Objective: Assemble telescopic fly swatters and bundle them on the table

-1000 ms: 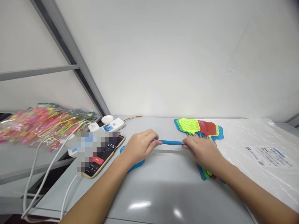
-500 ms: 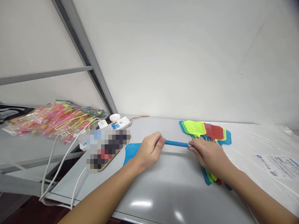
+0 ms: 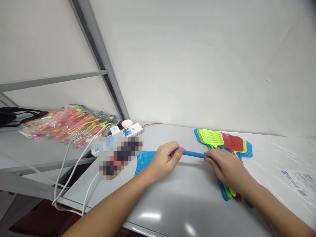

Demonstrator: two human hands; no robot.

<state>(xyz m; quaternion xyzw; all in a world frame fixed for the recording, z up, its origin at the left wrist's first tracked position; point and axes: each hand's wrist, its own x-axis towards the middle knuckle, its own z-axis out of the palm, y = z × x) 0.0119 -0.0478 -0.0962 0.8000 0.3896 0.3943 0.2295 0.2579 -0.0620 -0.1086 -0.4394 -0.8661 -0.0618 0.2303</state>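
A blue handle (image 3: pixel 194 154) runs almost level between my two hands above the table. My left hand (image 3: pixel 168 158) is closed round its left part, and my right hand (image 3: pixel 222 164) pinches the right end. A blue mesh fly swatter head (image 3: pixel 145 161) shows just left of my left hand; the hand hides whether it joins this handle. Behind and beneath my right hand lies a pile of fly swatters, with a yellow-green head (image 3: pixel 211 137) on top and a red head (image 3: pixel 233 143) beside it. Their blue, green, yellow and red handle ends (image 3: pixel 228 192) stick out below my right wrist.
Left of my hands lies a blurred-out phone-like object (image 3: pixel 120 158) near a white power strip (image 3: pixel 133 130) and white cables (image 3: pixel 65 161). Bagged colourful items (image 3: pixel 71 123) rest on a shelf further left. Clear plastic wrap with a label (image 3: pixel 297 182) covers the right side.
The view has shifted slightly, so everything sits a little further right. My hands keep their grip on the blue handle, and the metal seen at its right end is now covered.
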